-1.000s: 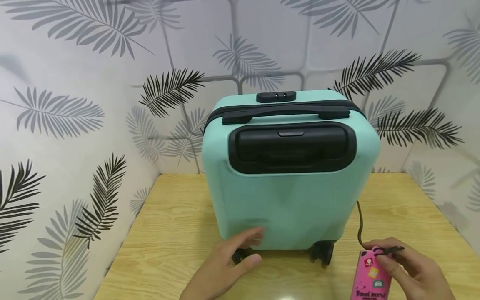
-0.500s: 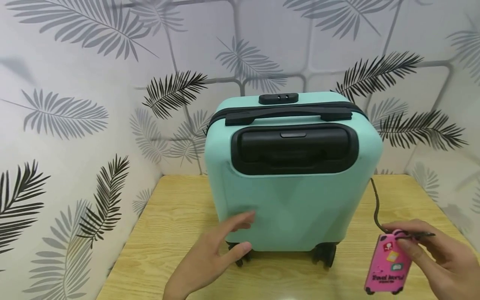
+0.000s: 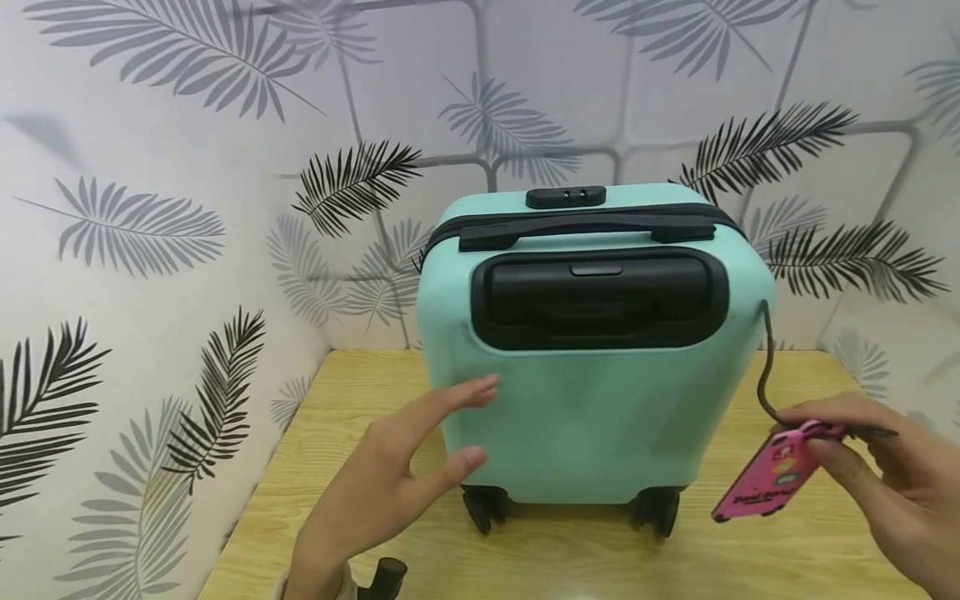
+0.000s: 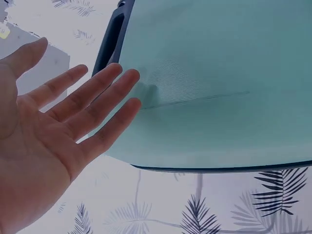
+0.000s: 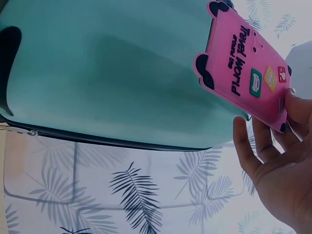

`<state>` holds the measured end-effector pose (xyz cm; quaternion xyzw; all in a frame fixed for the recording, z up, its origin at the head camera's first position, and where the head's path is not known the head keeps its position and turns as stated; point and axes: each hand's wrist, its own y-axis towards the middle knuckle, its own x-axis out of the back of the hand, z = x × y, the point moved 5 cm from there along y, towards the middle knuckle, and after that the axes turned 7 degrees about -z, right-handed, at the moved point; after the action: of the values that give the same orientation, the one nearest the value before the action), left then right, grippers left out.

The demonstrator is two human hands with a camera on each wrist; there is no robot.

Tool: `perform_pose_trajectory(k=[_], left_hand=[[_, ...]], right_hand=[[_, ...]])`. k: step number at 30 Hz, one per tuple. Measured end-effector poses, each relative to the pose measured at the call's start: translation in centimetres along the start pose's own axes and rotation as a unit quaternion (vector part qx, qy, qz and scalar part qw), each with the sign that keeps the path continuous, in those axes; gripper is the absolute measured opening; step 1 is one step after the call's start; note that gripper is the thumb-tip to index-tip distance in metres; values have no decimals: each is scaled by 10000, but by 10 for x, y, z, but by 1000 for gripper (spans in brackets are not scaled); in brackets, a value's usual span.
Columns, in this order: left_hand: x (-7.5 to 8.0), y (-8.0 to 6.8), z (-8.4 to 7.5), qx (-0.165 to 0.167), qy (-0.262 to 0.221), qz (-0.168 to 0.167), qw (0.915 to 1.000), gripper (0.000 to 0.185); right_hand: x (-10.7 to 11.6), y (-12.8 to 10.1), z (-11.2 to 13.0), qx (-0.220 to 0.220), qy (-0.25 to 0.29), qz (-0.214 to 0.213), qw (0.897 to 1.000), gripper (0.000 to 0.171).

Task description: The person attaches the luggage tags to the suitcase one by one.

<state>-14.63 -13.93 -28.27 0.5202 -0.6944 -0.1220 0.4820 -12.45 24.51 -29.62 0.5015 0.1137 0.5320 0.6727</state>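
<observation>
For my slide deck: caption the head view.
Left hand open beside mint suitcase; right hand pinches pink luggage tag.

Bright, even, nearly shadowless light; head view bulges at edges; wrist views bluish.

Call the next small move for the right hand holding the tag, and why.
Probably lift the tag toward the suitcase's top handle. The right hand pinches the tag by its strap, which hangs free beside the suitcase, threaded through nothing, while the left hand is open at its near face.
</observation>
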Motion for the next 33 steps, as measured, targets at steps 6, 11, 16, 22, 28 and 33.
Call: perform_pose_trajectory(k=[6, 11, 16, 22, 28, 33], left_hand=[[4, 4, -4, -7, 38, -34, 10000, 59], [8, 7, -6, -68, 74, -59, 9999, 60], [13, 12, -12, -227, 112, -131, 9996, 59], [19, 17, -18, -387, 221, -217, 9988, 58], [25, 25, -23, -438, 334, -332, 9979, 56], [30, 32, -33, -631, 331, -501, 9962, 51]], right_hand=[[-1, 8, 11, 31, -25, 45, 10000, 19], [0, 10, 14, 163, 140, -85, 9997, 19], [0, 16, 20, 350, 401, -200, 9984, 23], [-1, 22, 25, 510, 556, -294, 9967, 28], [-2, 32, 29, 1063, 2156, -461, 9696, 27], [-4, 39, 37, 1332, 3004, -443, 9434, 23]])
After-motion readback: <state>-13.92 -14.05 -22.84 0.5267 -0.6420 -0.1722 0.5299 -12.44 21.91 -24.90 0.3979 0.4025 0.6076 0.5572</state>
